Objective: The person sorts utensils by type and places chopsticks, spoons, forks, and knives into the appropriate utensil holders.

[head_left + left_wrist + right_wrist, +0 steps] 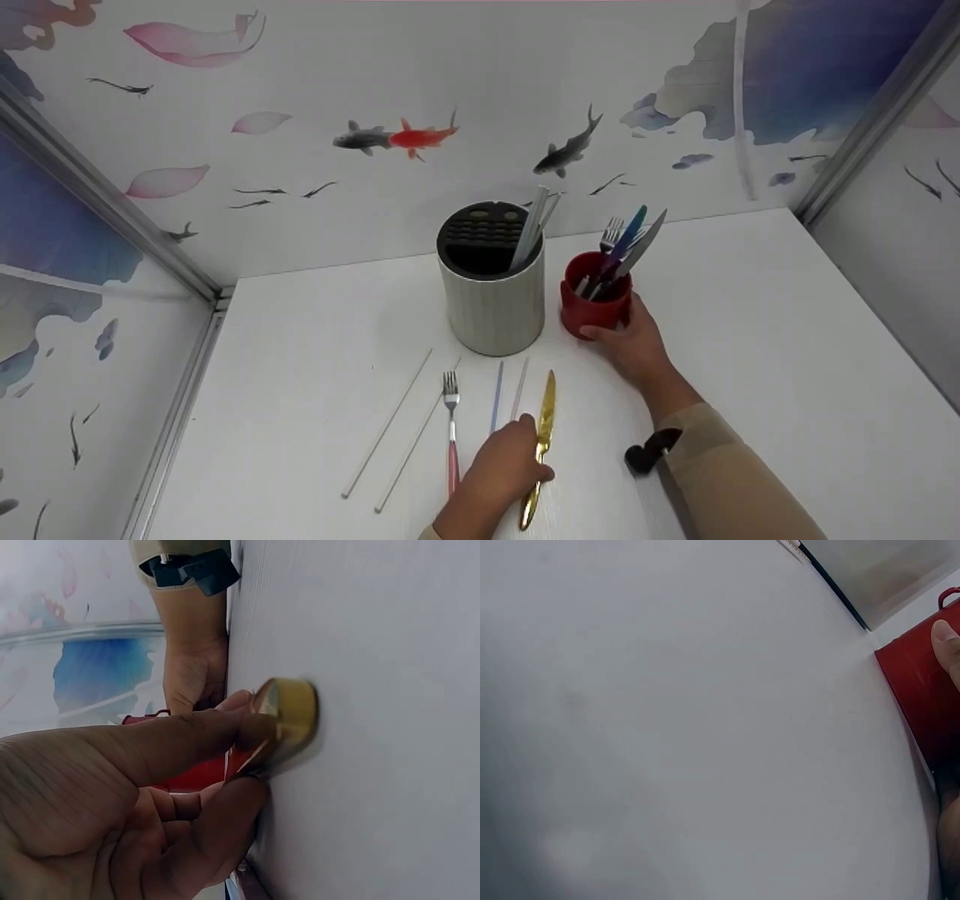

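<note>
With thumb and fingers, my left hand (501,463) pinches a gold table knife (548,409) by its handle (298,709); its blade points away from me, low over the white tabletop. My right hand (637,349) holds a red cup (574,311) from its near right side, with the thumb against the cup wall (911,682) in the right wrist view. Standing in the cup are a fork (611,234), a silver-bladed knife (646,240) and a blue-purple piece of cutlery (625,236). To the left of my left hand lies a fork with a pink handle (452,461).
Left of the cup stands a ribbed beige holder (495,319) with a black slotted top and white straws (529,232). Two thin pale sticks (388,422) lie at left; a blue straw (496,394) and a pink straw (519,390) lie before the holder. Printed panels (480,60) enclose the table.
</note>
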Tool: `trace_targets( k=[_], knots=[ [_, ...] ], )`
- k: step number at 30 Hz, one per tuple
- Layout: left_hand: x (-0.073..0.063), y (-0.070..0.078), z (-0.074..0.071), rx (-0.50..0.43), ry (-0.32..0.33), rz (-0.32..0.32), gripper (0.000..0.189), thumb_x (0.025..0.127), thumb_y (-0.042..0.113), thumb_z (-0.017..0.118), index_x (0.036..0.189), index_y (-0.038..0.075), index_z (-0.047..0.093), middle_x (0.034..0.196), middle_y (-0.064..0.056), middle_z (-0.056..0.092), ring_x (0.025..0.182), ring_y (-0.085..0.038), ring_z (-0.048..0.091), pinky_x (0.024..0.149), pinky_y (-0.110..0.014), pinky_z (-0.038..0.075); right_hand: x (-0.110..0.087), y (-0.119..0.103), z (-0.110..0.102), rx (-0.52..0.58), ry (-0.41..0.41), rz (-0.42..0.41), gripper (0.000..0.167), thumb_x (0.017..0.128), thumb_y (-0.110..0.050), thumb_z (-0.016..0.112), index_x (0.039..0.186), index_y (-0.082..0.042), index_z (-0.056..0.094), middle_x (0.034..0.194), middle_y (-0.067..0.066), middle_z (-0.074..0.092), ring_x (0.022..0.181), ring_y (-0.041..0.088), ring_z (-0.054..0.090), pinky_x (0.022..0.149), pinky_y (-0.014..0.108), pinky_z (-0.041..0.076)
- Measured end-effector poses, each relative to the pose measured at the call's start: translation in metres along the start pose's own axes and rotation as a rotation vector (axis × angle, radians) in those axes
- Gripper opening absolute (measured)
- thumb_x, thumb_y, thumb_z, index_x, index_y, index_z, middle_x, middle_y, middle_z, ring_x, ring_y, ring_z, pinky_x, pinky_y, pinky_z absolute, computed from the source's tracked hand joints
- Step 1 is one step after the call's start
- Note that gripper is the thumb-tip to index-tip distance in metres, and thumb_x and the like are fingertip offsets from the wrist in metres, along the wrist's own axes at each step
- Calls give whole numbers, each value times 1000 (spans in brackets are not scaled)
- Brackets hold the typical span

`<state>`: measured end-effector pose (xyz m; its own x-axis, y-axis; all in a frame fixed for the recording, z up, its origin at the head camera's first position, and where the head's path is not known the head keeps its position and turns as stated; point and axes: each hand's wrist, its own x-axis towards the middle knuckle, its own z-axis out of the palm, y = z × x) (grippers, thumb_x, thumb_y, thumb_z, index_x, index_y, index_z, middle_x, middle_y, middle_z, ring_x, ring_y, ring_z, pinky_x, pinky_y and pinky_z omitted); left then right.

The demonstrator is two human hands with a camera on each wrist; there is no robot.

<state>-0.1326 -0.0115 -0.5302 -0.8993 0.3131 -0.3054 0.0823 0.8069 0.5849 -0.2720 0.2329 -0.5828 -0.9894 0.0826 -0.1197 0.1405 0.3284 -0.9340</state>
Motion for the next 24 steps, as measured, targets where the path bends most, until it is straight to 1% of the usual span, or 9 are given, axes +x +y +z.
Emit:
trace_targets(
  k=[3,7,9,18,24],
  knots=[
    [0,0,0,12,-2,19,44,75,12,90,104,-1,61,82,-6,65,74,-21,64,67,-38,57,0,0,0,0,-1,2,116,72,-53,91,164,-32,24,166,-3,39,156,25,30,124,54,35],
    [-2,0,-1,36,8,44,36,77,9,86,101,1,60,80,-4,63,70,-18,60,63,-37,55,0,-1,0,1,6,3,117,71,-52,92,163,-30,25,164,-2,40,153,27,33,122,54,39],
    [-2,0,0,43,14,47,33,77,8,85,99,2,60,79,-3,62,68,-17,58,62,-37,54,0,-2,0,1,8,6,118,71,-52,92,164,-30,24,164,-1,40,152,28,34,120,55,41],
    [-3,0,2,87,28,64,29,77,6,82,94,5,58,76,-1,58,64,-15,53,58,-34,50,0,-1,1,-3,9,11,118,70,-53,92,164,-33,23,166,-2,39,155,27,31,123,56,36],
    [-4,3,2,71,25,66,30,75,4,81,93,5,58,75,0,55,63,-14,50,56,-32,47,1,0,0,-7,5,-4,118,70,-57,91,164,-33,23,165,-3,40,155,26,32,124,55,36]
  ],
)
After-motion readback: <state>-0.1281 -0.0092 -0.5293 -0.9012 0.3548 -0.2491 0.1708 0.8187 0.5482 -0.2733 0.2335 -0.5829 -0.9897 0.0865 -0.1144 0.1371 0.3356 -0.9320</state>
